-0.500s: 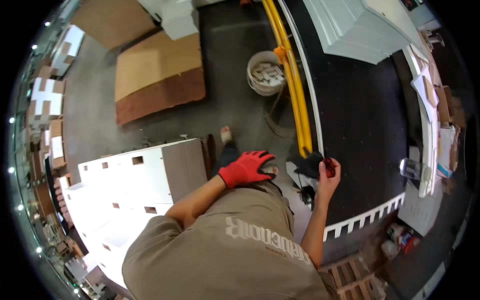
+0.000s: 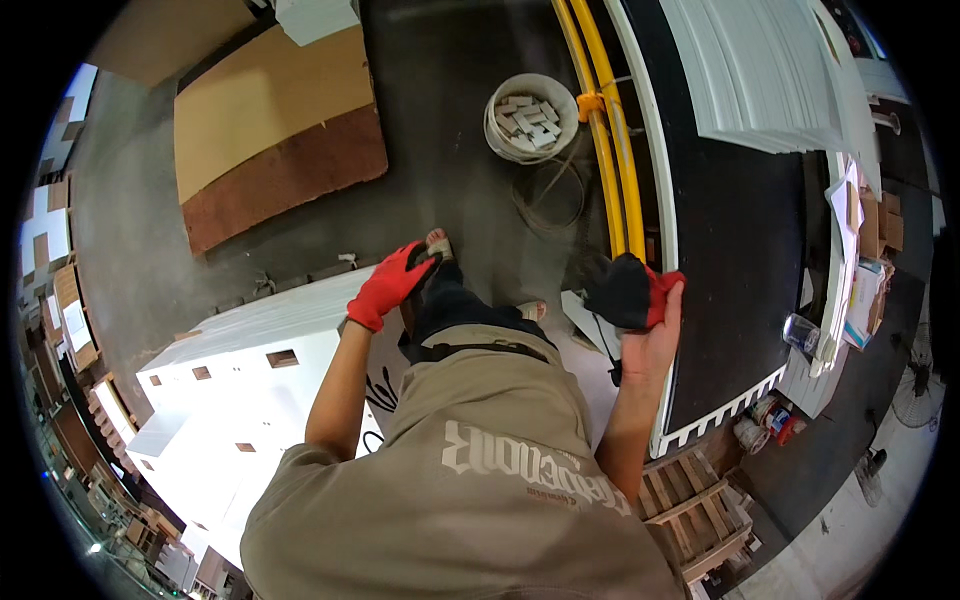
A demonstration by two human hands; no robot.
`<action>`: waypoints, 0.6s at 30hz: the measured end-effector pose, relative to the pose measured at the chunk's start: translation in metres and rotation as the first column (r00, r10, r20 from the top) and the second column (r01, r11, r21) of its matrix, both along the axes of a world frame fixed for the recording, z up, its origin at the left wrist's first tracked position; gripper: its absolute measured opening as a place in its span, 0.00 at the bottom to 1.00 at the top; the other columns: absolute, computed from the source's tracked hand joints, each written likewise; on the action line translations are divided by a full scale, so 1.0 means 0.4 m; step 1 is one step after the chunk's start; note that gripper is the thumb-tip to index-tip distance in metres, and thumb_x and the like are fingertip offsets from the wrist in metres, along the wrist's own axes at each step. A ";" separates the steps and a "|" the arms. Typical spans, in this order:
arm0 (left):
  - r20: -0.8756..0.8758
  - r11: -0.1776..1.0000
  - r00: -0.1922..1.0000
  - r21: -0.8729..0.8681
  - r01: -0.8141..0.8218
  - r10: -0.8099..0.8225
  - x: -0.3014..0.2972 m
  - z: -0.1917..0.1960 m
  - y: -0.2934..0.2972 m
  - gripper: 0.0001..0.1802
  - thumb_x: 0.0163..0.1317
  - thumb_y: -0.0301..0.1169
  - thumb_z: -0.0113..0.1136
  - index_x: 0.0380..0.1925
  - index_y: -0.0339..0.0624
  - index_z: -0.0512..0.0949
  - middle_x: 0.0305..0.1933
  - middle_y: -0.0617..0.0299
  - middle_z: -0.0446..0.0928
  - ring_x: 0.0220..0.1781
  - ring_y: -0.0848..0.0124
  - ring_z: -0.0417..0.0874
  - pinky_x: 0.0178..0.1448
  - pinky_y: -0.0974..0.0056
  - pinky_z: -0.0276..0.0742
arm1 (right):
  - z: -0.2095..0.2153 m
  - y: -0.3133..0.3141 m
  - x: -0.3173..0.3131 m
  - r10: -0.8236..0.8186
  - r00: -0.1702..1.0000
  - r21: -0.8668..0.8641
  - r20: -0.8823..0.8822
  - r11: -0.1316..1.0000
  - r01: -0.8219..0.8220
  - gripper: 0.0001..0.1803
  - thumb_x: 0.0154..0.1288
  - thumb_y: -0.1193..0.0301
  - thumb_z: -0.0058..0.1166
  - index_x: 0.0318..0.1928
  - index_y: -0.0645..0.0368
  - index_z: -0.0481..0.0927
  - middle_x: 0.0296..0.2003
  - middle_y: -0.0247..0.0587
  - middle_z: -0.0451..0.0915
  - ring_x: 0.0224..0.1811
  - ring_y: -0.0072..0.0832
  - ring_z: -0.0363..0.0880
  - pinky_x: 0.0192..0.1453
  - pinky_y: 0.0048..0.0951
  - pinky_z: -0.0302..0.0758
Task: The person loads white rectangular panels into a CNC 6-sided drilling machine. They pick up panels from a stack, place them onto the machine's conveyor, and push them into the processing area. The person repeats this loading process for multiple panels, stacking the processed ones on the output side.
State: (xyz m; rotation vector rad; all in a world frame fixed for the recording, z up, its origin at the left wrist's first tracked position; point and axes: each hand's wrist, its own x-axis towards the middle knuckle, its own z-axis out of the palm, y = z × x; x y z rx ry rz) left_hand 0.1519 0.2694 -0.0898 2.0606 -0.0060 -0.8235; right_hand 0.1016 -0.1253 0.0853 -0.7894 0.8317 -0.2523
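My left hand (image 2: 388, 287) wears a red work glove with a dark palm. It hovers beside the corner of a stack of white panels (image 2: 315, 335), fingers stretched out and nothing in them. Bare, my right hand (image 2: 650, 352) grips a black-and-red work glove (image 2: 622, 293) above the edge of the black-topped table. The glove hangs over its fingertips and hides part of them.
A white bucket of small pale blocks (image 2: 527, 130) stands on the floor ahead, close to yellow rails (image 2: 612, 150) along the table. Cardboard (image 2: 270, 110) lies at the far left. White boards (image 2: 750, 75) are stacked on the black tabletop (image 2: 735, 280). A wooden pallet (image 2: 690, 505) sits behind at right.
My left hand has moved left and away from my body toward the white panels. My right hand has risen a little, and more of the glove it holds shows now.
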 end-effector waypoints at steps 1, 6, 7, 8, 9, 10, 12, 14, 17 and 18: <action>0.000 0.970 0.995 -0.221 -0.098 0.101 0.040 0.010 -0.006 0.38 0.76 0.57 0.54 0.74 0.42 0.70 0.73 0.50 0.76 0.73 0.56 0.75 0.76 0.53 0.69 | 0.010 0.035 0.028 0.040 0.997 0.195 0.063 0.979 -0.052 0.21 0.84 0.56 0.50 0.63 0.59 0.78 0.58 0.43 0.85 0.62 0.37 0.84 0.70 0.42 0.80; -0.672 0.222 0.734 -0.734 -0.641 -0.104 0.212 0.148 -0.122 0.38 0.81 0.59 0.46 0.76 0.43 0.69 0.67 0.56 0.80 0.65 0.69 0.80 0.69 0.61 0.75 | 0.008 0.180 0.185 0.102 0.972 0.409 0.210 0.894 -0.183 0.24 0.84 0.56 0.48 0.66 0.61 0.77 0.63 0.47 0.83 0.66 0.40 0.81 0.75 0.46 0.75; -0.595 0.027 0.731 -0.781 -0.624 -0.333 0.230 0.177 -0.150 0.38 0.80 0.59 0.46 0.77 0.43 0.68 0.66 0.56 0.80 0.64 0.69 0.81 0.68 0.62 0.76 | 0.008 0.195 0.210 0.139 0.973 0.404 0.187 0.892 -0.204 0.23 0.84 0.57 0.48 0.66 0.62 0.77 0.63 0.48 0.83 0.66 0.40 0.81 0.75 0.46 0.75; -0.453 -0.172 0.716 -0.770 -0.614 -0.531 0.252 0.200 -0.173 0.38 0.80 0.60 0.47 0.77 0.43 0.68 0.65 0.57 0.80 0.63 0.70 0.81 0.67 0.62 0.76 | 0.008 0.208 0.237 0.169 0.976 0.394 0.138 0.895 -0.210 0.23 0.84 0.58 0.48 0.65 0.63 0.77 0.63 0.49 0.83 0.66 0.41 0.81 0.75 0.46 0.75; -0.327 -0.292 0.689 -0.728 -0.620 -0.647 0.271 0.221 -0.177 0.38 0.80 0.59 0.48 0.77 0.43 0.68 0.64 0.57 0.80 0.63 0.70 0.81 0.67 0.62 0.76 | 0.016 0.210 0.249 0.273 0.924 0.416 0.268 0.832 -0.366 0.22 0.84 0.61 0.50 0.65 0.64 0.77 0.63 0.51 0.82 0.66 0.42 0.81 0.75 0.46 0.75; -0.247 -0.339 0.717 -0.751 -0.567 -0.652 0.288 0.235 -0.180 0.38 0.79 0.59 0.49 0.77 0.43 0.67 0.63 0.58 0.80 0.63 0.71 0.80 0.66 0.63 0.77 | 0.012 0.214 0.269 0.248 0.954 0.380 0.170 0.876 -0.296 0.21 0.83 0.62 0.50 0.65 0.63 0.77 0.62 0.50 0.83 0.66 0.42 0.80 0.75 0.46 0.75; -0.362 -0.058 0.846 -0.908 -0.416 -0.392 0.301 0.261 -0.175 0.36 0.79 0.53 0.54 0.76 0.42 0.68 0.62 0.60 0.81 0.63 0.73 0.80 0.66 0.63 0.77 | -0.004 0.212 0.314 0.251 0.958 0.314 0.139 0.906 -0.283 0.20 0.83 0.63 0.51 0.65 0.62 0.77 0.61 0.49 0.83 0.67 0.42 0.80 0.75 0.45 0.75; -0.320 0.514 0.947 -0.817 -0.260 -0.030 0.304 0.281 -0.167 0.32 0.77 0.45 0.60 0.74 0.40 0.70 0.60 0.61 0.81 0.63 0.75 0.78 0.66 0.65 0.76 | -0.018 0.213 0.365 0.313 0.944 0.206 0.104 0.922 -0.328 0.19 0.82 0.65 0.52 0.65 0.61 0.77 0.61 0.48 0.83 0.66 0.40 0.80 0.74 0.43 0.75; 0.097 0.696 0.985 -0.717 -0.033 0.146 0.365 0.297 -0.165 0.27 0.73 0.37 0.64 0.68 0.38 0.76 0.62 0.61 0.81 0.64 0.74 0.78 0.67 0.65 0.76 | 0.005 0.231 0.484 0.488 0.858 0.053 0.162 0.864 -0.501 0.21 0.83 0.64 0.49 0.69 0.60 0.74 0.63 0.46 0.80 0.69 0.37 0.77 0.76 0.41 0.71; -0.019 0.683 0.957 -0.696 -0.221 0.290 0.384 0.304 -0.160 0.25 0.72 0.37 0.65 0.65 0.38 0.78 0.58 0.60 0.82 0.60 0.73 0.80 0.62 0.65 0.78 | 0.032 0.245 0.522 0.540 0.823 0.000 0.177 0.836 -0.549 0.22 0.84 0.64 0.48 0.71 0.59 0.73 0.65 0.45 0.79 0.70 0.36 0.75 0.77 0.40 0.69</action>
